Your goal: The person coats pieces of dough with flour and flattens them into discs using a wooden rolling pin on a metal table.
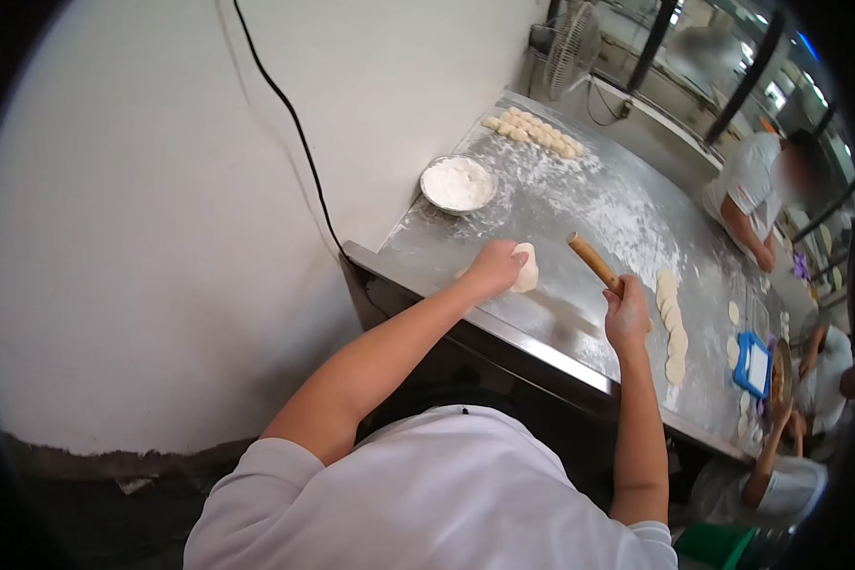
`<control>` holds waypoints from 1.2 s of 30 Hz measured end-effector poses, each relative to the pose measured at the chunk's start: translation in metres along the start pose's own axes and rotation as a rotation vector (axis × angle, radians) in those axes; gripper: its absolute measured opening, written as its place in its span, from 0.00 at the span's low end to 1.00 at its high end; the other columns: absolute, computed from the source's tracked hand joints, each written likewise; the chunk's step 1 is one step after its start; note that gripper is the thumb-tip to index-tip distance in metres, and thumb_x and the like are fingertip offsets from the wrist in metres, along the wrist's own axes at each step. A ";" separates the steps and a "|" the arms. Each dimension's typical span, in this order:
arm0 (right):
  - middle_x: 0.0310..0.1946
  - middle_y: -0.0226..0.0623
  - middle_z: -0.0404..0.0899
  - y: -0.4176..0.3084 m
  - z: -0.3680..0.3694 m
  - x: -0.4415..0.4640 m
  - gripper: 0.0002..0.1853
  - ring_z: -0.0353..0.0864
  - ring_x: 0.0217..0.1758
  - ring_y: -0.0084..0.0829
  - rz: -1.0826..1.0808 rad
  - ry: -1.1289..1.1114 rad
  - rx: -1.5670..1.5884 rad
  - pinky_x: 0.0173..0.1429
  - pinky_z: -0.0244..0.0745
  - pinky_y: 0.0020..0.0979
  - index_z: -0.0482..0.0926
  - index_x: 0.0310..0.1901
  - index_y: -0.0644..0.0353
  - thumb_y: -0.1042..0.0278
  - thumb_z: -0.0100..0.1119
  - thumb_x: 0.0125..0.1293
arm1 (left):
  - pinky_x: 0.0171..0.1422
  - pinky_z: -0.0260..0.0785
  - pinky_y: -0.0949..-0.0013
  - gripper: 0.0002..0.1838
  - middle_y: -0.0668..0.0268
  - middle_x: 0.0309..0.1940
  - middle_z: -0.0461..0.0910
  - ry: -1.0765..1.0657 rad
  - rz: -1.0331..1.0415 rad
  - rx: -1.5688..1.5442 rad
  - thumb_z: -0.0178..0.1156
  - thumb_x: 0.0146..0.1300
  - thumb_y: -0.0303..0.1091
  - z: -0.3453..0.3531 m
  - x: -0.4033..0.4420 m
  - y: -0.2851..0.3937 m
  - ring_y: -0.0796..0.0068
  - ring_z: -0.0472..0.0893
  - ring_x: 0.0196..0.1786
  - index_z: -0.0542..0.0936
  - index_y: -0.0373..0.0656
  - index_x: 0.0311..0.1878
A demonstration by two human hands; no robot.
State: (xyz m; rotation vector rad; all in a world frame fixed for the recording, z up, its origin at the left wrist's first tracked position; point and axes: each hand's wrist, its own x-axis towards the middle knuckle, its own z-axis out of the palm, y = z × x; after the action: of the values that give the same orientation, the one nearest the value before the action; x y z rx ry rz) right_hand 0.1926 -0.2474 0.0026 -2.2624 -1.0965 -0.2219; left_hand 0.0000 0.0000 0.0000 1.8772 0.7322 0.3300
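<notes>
My left hand (492, 269) pinches the edge of a thin round dough wrapper (527, 270), lifted over the near side of the steel table. In my right hand (627, 315) is a wooden rolling pin (594, 259), gripped at one end and tilted up with its free end pointing away to the left. To the right of that hand lies an overlapping row of rolled dough wrappers (673, 328). A metal bowl of white flour (459, 184) stands beyond my left hand. Small dough pieces (534, 131) lie in rows at the far end.
The floured steel table (589, 204) meets a white wall on the left, with a black cable (294, 123) hanging there. A fan (572, 52) stands behind. Co-workers (755, 195) are along the right, near a blue-framed object (752, 365) and a pan of filling (779, 372).
</notes>
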 end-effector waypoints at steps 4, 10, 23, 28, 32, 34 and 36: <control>0.42 0.54 0.84 -0.008 -0.009 -0.021 0.15 0.82 0.48 0.61 -0.028 0.067 -0.048 0.53 0.76 0.54 0.78 0.52 0.62 0.73 0.72 0.67 | 0.53 0.78 0.55 0.17 0.47 0.46 0.90 -0.031 0.032 -0.078 0.63 0.78 0.39 0.007 -0.002 -0.003 0.55 0.90 0.48 0.87 0.32 0.55; 0.41 0.54 0.84 -0.007 -0.010 -0.023 0.13 0.82 0.48 0.61 0.062 0.057 -0.150 0.52 0.74 0.56 0.77 0.48 0.62 0.70 0.71 0.68 | 0.53 0.79 0.55 0.17 0.48 0.46 0.91 -0.057 0.029 -0.121 0.62 0.78 0.38 0.005 -0.001 0.001 0.57 0.90 0.48 0.87 0.32 0.55; 0.44 0.45 0.85 -0.016 -0.002 -0.021 0.13 0.83 0.53 0.52 0.039 -0.102 -0.282 0.59 0.72 0.51 0.78 0.48 0.57 0.68 0.72 0.68 | 0.49 0.79 0.55 0.17 0.53 0.45 0.90 -0.081 -0.035 -0.147 0.62 0.79 0.39 0.003 0.014 -0.011 0.62 0.89 0.45 0.86 0.32 0.55; 0.45 0.44 0.85 -0.016 -0.003 -0.021 0.12 0.82 0.54 0.50 0.040 -0.119 -0.262 0.60 0.71 0.51 0.78 0.48 0.57 0.68 0.72 0.68 | 0.51 0.77 0.52 0.16 0.48 0.45 0.89 -0.078 -0.061 -0.138 0.62 0.78 0.38 0.001 0.005 0.003 0.53 0.89 0.46 0.86 0.31 0.53; 0.44 0.43 0.85 -0.019 -0.005 -0.022 0.12 0.82 0.55 0.50 0.021 -0.108 -0.259 0.60 0.70 0.51 0.78 0.48 0.57 0.69 0.72 0.68 | 0.51 0.76 0.55 0.16 0.50 0.44 0.89 -0.094 -0.061 -0.198 0.62 0.78 0.37 0.002 0.004 0.000 0.58 0.88 0.45 0.86 0.31 0.53; 0.44 0.43 0.84 -0.022 -0.006 -0.021 0.12 0.82 0.55 0.50 0.008 -0.102 -0.255 0.59 0.70 0.51 0.78 0.47 0.57 0.69 0.71 0.68 | 0.50 0.77 0.59 0.16 0.56 0.45 0.89 -0.128 -0.063 -0.236 0.60 0.81 0.37 0.002 0.008 -0.008 0.66 0.87 0.45 0.86 0.33 0.56; 0.43 0.44 0.84 -0.022 -0.008 -0.022 0.12 0.82 0.54 0.50 -0.002 -0.080 -0.224 0.58 0.70 0.51 0.78 0.48 0.57 0.69 0.71 0.68 | 0.50 0.77 0.60 0.16 0.59 0.45 0.89 -0.132 -0.082 -0.296 0.59 0.81 0.37 0.002 0.007 -0.009 0.69 0.86 0.45 0.86 0.34 0.56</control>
State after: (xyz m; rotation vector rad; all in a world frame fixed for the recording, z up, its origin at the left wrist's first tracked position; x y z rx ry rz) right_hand 0.1629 -0.2565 0.0103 -2.4873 -1.1658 -0.2690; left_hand 0.0035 0.0053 -0.0098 1.5687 0.6321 0.2451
